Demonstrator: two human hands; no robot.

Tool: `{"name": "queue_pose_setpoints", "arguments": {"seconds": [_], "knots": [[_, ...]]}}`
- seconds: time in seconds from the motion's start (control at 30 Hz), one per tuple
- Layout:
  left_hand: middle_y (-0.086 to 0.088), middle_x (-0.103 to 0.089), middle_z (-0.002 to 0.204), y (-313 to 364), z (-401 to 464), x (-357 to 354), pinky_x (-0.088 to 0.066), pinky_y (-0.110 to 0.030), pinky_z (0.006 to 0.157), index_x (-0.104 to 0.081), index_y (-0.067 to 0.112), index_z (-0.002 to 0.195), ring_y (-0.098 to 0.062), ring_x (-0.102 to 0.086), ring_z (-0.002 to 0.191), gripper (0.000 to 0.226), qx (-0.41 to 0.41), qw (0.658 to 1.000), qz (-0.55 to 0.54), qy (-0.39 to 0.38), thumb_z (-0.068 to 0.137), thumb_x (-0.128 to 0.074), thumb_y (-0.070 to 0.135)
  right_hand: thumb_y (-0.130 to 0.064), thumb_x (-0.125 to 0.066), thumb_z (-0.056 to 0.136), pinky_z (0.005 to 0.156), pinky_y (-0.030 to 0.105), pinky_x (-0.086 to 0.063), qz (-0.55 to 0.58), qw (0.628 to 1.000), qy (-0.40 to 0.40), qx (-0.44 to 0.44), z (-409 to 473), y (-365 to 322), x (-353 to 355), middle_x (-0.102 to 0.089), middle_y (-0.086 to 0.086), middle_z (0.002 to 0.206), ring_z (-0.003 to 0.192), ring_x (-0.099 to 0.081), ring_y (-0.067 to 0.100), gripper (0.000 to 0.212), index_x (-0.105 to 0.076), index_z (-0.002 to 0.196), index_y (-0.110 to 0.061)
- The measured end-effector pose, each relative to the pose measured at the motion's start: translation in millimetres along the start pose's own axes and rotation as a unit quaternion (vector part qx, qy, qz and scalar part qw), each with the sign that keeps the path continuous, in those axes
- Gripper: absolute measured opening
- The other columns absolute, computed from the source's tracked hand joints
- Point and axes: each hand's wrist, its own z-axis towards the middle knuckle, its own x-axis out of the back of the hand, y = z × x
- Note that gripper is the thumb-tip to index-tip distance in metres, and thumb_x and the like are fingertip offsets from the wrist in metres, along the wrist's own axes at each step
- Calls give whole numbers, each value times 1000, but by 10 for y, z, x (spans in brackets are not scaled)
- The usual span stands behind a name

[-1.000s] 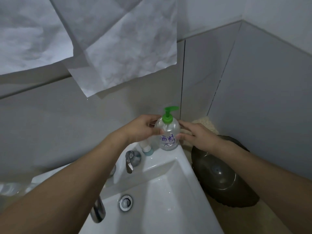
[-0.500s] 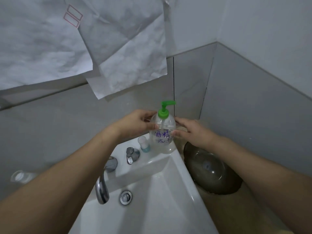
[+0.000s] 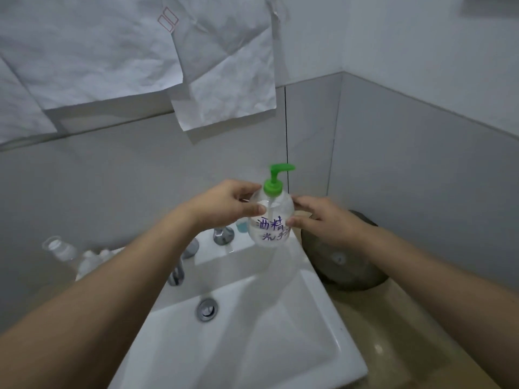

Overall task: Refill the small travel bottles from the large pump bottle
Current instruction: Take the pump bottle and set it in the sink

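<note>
A clear pump bottle (image 3: 271, 220) with a green pump head and purple handwriting is held upright over the back right corner of the white sink (image 3: 252, 332). My left hand (image 3: 227, 203) grips its upper left side, thumb on the front. My right hand (image 3: 320, 217) holds its right side with thumb and fingers. A small bottle with a blue base (image 3: 241, 226) stands on the sink ledge behind my left hand, mostly hidden. Small clear bottles (image 3: 84, 256) stand at the left beyond my left forearm.
A chrome tap (image 3: 179, 265) and a knob (image 3: 223, 235) sit on the sink's back ledge; a drain (image 3: 207, 308) lies in the basin. A dark round bowl (image 3: 342, 262) rests on the beige counter at the right. Crumpled paper sheets (image 3: 222, 71) hang on the tiled wall.
The bottle has come up off the sink ledge in both hands. The view has tilted down, bringing the clear bottles at the left into sight.
</note>
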Motion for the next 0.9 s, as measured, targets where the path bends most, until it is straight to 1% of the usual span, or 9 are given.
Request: {"name": "queue_pose_setpoints", "arguments": {"seconds": [0.13, 0.17, 0.27, 0.37, 0.43, 0.5, 0.63, 0.77, 0.9], "knots": [[6, -66, 124, -234, -268, -327, -43, -47, 106, -53, 19, 138, -16, -62, 115, 85, -23, 999, -23, 24, 62, -73, 52, -47, -62, 86, 102, 42, -44, -26, 999, 23, 20, -284, 57, -248, -61, -14, 129, 118, -56, 7, 50, -51, 134, -36], [5, -66, 124, -285, -364, -417, -44, -48, 105, -53, 18, 138, -18, -63, 114, 81, -33, 999, -26, 27, 66, -74, 47, -47, -62, 86, 103, 42, -44, -20, 999, 29, 25, -389, 45, -320, -60, -15, 129, 119, -55, 5, 50, -50, 134, -38], [-2, -64, 128, -354, -657, -635, -46, -32, 98, -51, 15, 139, -12, -61, 112, 63, -60, 996, -34, 56, 81, -72, 28, -36, -64, 89, 106, 38, -42, 15, 998, 37, 56, -707, -26, -497, -62, -19, 126, 118, -54, -4, 43, -54, 131, -37], [-2, -62, 130, -350, -1004, -786, -45, -37, 103, -50, 15, 141, -14, -59, 118, 71, -61, 993, -60, 84, 76, -74, 34, -44, -64, 83, 107, 44, -40, 59, 995, 35, 75, -983, -164, -623, -64, -16, 124, 120, -55, 2, 45, -57, 127, -36], [-3, -60, 131, -348, -1250, -877, -48, -30, 96, -50, 14, 140, -15, -58, 117, 63, -52, 991, -72, 101, 84, -73, 28, -47, -64, 81, 107, 45, -40, 63, 993, 33, 90, -1143, -264, -704, -65, -13, 123, 120, -56, 4, 43, -59, 122, -35], [1, -59, 132, -389, -1390, -918, -43, -20, 86, -49, 16, 139, -12, -55, 118, 53, -44, 990, -76, 110, 90, -68, 23, -37, -66, 84, 106, 44, -42, 66, 993, 30, 96, -1217, -334, -766, -66, -11, 122, 117, -58, 3, 37, -62, 120, -30], [5, -58, 130, -451, -1657, -963, -37, -27, 104, -49, 19, 139, -10, -52, 123, 55, -38, 987, -96, 119, 88, -70, 23, -19, -66, 90, 105, 35, -44, 60, 993, 20, 102, -1341, -447, -892, -67, -6, 120, 114, -59, 1, 33, -62, 122, -20], [3, -60, 133, -603, -1727, -988, -37, -40, 112, -51, 19, 140, -9, -54, 124, 81, -29, 991, -89, 100, 67, -74, 46, -18, -66, 90, 103, 26, -43, 58, 993, 2, 102, -1287, -430, -1024, -67, -8, 119, 113, -59, -1, 33, -62, 122, -17], [1, -59, 134, -852, -1650, -1021, -35, -40, 113, -50, 13, 140, -10, -52, 126, 73, -7, 985, -116, 124, 74, -75, 33, -18, -67, 89, 102, 25, -43, 54, 994, -10, 91, -1111, -310, -1219, -67, -6, 119, 113, -59, -1, 33, -62, 122, -16]]}}
